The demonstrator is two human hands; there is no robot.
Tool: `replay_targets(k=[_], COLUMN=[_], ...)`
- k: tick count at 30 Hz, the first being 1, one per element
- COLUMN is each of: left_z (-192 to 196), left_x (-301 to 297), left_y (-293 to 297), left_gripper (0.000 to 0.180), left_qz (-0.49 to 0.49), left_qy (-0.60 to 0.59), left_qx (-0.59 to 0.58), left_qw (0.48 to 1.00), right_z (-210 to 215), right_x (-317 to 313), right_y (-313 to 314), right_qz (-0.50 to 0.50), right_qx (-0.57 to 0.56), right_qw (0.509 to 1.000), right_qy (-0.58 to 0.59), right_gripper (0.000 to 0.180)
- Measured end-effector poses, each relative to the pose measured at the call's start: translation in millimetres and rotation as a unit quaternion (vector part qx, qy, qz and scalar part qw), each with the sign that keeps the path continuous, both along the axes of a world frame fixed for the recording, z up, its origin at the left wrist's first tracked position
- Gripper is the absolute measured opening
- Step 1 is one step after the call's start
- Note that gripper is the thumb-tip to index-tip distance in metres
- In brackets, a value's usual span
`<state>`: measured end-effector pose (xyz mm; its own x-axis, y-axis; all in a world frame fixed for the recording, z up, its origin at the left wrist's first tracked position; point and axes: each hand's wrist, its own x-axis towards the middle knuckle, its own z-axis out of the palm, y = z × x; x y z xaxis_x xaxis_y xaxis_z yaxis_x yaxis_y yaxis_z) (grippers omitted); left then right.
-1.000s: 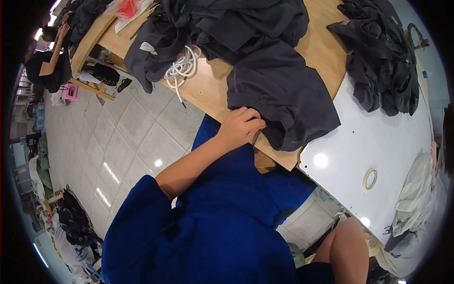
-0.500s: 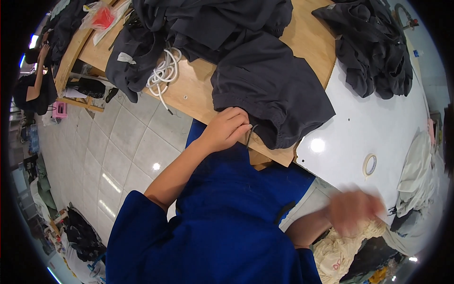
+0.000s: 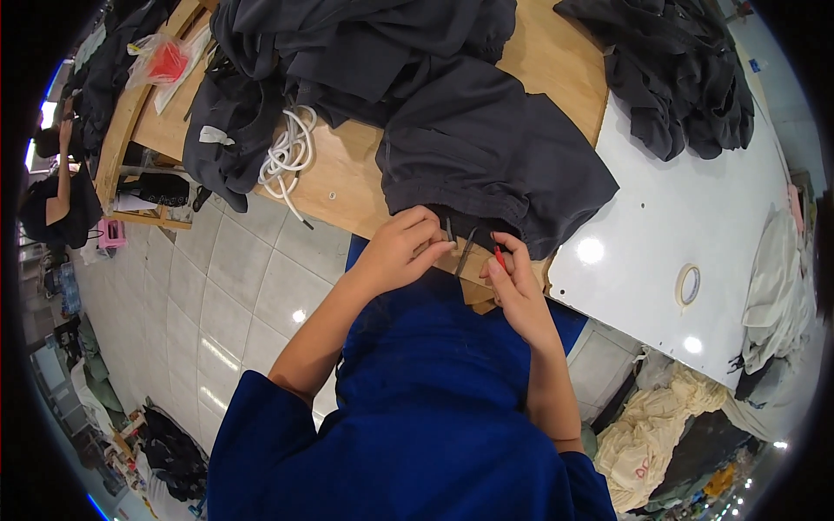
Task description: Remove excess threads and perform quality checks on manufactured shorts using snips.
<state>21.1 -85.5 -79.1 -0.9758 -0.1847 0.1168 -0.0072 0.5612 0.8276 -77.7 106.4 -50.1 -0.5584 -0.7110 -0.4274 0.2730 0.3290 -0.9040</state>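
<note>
A dark grey elastic-waisted garment (image 3: 486,143), which looks like shorts, lies at the front edge of the wooden table with its waistband towards me. My left hand (image 3: 401,250) is closed at the waistband's left side, thumb and fingers pinched together. From the waistband opening hangs a dark drawstring (image 3: 466,252), between my two hands. In my right hand (image 3: 521,295) is a small red-handled tool (image 3: 499,257), its tip close to the waistband; its exact kind is too small to tell.
More dark garments (image 3: 347,43) are heaped on the wooden table (image 3: 556,52), beside a coil of white cord (image 3: 287,156). On the white tabletop to the right lie a tape roll (image 3: 689,285) and another dark pile (image 3: 673,78). Cream cloth (image 3: 651,425) sits low right; a person (image 3: 61,191) is far left.
My right hand has come from the lower right up to the waistband, and the red-handled tool now shows in it. My left hand has stayed at the waistband.
</note>
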Motion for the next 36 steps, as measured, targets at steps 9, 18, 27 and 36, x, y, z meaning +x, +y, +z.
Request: replay_targets(k=[9, 18, 27, 36], left_z=[-8, -3, -6, 1], left_x=[-27, -21, -27, -13], left_y=[28, 19, 30, 11], left_gripper=[0.014, 0.010, 0.016, 0.013], left_qz=[0.182, 0.134, 0.186, 0.137], left_qy=[0.069, 0.025, 0.048, -0.035], left_qx=[-0.149, -0.052, -0.125, -0.035], left_qw=[0.970, 0.989, 0.973, 0.989], right_z=[11, 0, 12, 15], right_x=[1, 2, 5, 3], right_y=[-3, -8, -8, -6], right_qz=[-0.029, -0.076, -0.117, -0.106], right_qx=[-0.039, -0.050, -0.108, -0.076], right_qw=[0.999, 0.995, 0.987, 0.991], right_qy=[-0.010, 0.029, -0.012, 0.013], right_gripper=[0.033, 0.032, 0.033, 0.029])
